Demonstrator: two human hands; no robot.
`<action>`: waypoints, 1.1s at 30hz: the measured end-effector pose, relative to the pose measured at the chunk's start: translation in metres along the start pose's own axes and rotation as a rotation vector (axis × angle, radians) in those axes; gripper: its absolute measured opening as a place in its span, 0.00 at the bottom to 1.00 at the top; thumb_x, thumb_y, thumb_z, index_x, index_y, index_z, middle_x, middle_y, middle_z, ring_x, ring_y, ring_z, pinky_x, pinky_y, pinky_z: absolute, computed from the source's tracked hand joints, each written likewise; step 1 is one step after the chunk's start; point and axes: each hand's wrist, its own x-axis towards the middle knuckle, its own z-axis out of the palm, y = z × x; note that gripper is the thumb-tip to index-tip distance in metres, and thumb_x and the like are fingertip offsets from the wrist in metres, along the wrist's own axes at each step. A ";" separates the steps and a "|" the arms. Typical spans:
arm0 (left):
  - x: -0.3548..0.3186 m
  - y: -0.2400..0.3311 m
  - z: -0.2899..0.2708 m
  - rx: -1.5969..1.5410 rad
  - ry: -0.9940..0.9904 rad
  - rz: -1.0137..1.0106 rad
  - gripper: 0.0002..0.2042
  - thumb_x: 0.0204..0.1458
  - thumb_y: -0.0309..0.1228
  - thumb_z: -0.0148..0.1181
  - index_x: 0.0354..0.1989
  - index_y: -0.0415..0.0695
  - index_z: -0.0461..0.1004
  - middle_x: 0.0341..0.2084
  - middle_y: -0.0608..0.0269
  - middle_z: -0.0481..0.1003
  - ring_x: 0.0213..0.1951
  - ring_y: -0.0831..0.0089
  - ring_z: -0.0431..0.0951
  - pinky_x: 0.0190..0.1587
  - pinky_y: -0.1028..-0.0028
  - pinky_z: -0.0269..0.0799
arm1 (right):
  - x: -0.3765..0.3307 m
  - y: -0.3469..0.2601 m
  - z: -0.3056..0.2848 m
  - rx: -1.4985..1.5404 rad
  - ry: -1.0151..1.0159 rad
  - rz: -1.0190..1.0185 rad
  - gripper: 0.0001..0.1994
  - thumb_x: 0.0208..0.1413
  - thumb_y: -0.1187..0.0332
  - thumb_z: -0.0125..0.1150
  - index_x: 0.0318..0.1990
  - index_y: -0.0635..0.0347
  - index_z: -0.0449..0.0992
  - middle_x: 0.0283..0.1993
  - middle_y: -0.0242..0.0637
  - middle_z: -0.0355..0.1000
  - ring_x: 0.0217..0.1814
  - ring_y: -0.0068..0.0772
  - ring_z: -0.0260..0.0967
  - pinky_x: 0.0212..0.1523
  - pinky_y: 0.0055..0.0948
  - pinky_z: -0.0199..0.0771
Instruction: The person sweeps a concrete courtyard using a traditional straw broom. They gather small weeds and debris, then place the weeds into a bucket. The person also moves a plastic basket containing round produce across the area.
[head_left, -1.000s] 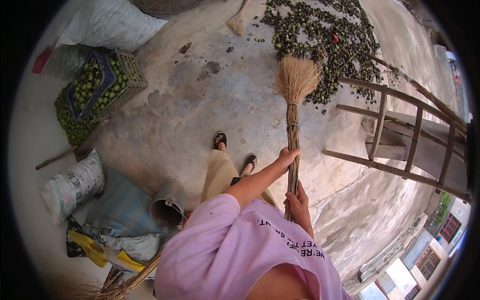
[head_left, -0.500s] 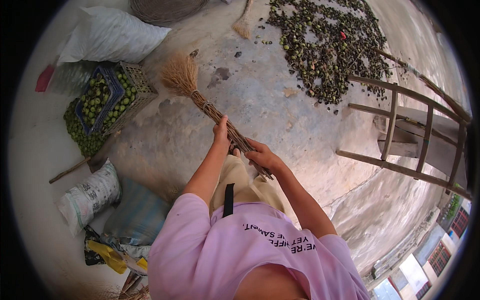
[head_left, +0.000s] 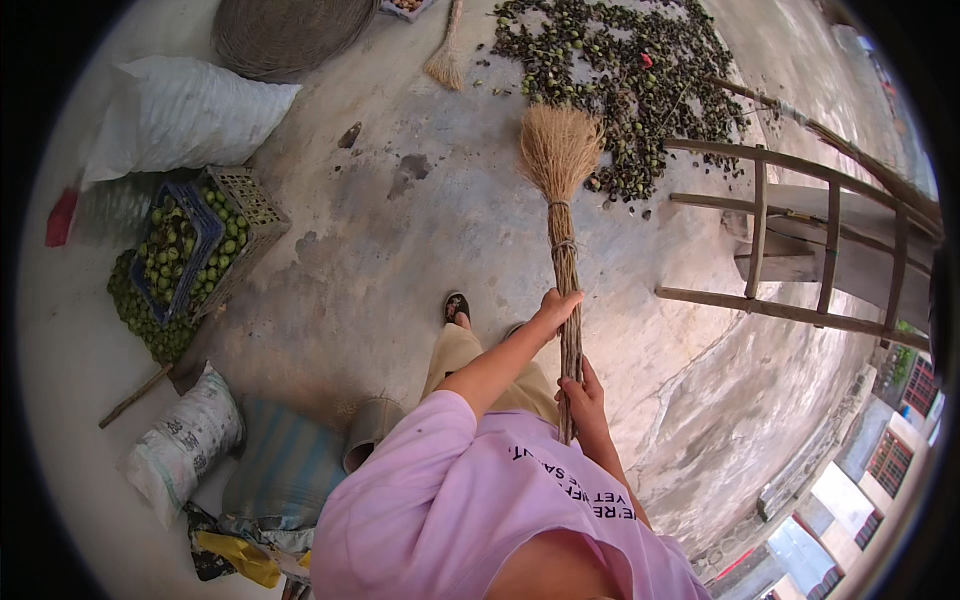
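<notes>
From where I stand, I see the person's left arm (head_left: 483,380) reaching forward and across the front of the body, toward the right side. The left grip (head_left: 560,311) is closed, and it is the one farther from the chest. The right grip (head_left: 587,397) is also closed, nearer to the belly, not touching the other. The right forearm (head_left: 620,470) comes up toward it (the upper part is hidden).

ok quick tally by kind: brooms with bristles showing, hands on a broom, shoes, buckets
Brooms: 2, the held broom and the floor broom
Hands: 2, left hand and right hand
Shoes: 2, one dark shoe plus another mostly hidden
Buckets: 1, grey bucket, partly hidden
Total: 7
</notes>
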 end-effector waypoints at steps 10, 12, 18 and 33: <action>-0.019 0.055 0.015 -0.132 0.038 0.154 0.14 0.39 0.40 0.57 0.26 0.42 0.65 0.17 0.67 0.64 0.20 0.77 0.64 0.22 0.73 0.59 | 0.005 -0.036 -0.015 0.039 -0.086 -0.105 0.27 0.46 0.75 0.48 0.56 0.63 0.50 0.25 0.29 0.63 0.21 0.17 0.59 0.22 0.17 0.60; -0.009 0.067 0.008 -0.195 0.061 0.160 0.16 0.38 0.40 0.57 0.27 0.41 0.65 0.18 0.66 0.64 0.21 0.75 0.64 0.23 0.73 0.60 | 0.017 -0.051 -0.019 0.008 -0.146 -0.101 0.27 0.46 0.76 0.48 0.56 0.64 0.51 0.26 0.29 0.63 0.22 0.17 0.59 0.22 0.17 0.61; 0.002 0.116 0.016 -0.314 0.181 0.138 0.12 0.41 0.39 0.56 0.25 0.44 0.64 0.16 0.68 0.64 0.17 0.77 0.64 0.18 0.74 0.62 | 0.055 -0.109 -0.040 -0.018 -0.320 -0.091 0.27 0.45 0.77 0.48 0.56 0.62 0.52 0.27 0.29 0.64 0.23 0.17 0.60 0.24 0.17 0.61; 0.037 0.289 0.053 0.009 0.038 0.563 0.17 0.41 0.41 0.56 0.32 0.40 0.63 0.21 0.67 0.65 0.24 0.79 0.64 0.24 0.74 0.61 | 0.116 -0.244 -0.062 -0.068 -0.414 -0.220 0.34 0.47 0.53 0.53 0.58 0.59 0.47 0.46 0.41 0.63 0.43 0.26 0.62 0.39 0.23 0.64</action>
